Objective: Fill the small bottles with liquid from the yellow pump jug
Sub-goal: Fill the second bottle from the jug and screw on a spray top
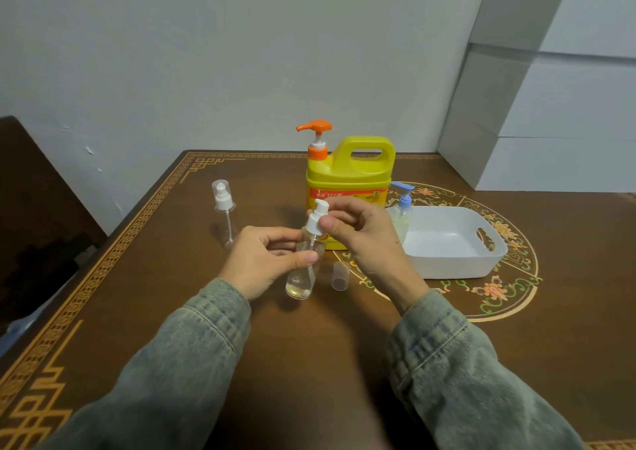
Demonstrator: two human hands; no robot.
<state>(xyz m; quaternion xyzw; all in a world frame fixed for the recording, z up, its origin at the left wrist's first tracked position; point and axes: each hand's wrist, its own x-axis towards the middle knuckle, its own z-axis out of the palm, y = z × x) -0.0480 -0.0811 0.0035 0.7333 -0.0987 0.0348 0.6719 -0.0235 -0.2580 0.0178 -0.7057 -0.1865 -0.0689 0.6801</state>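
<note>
A clear small spray bottle with a little yellowish liquid at its bottom stands at the table's middle. My left hand grips its body. My right hand pinches its white spray top at the collar. Right behind stands the yellow pump jug with an orange pump head pointing left. A second clear spray bottle, capped and looking empty, stands upright to the left. A small bottle with a blue pump stands at the white basin's left corner; whether inside it, I cannot tell.
A clear plastic cap lies on the table just right of the held bottle. The white plastic basin with handle cut-outs sits on the right. The brown patterned table meets a white wall behind; white boxes stand at the back right.
</note>
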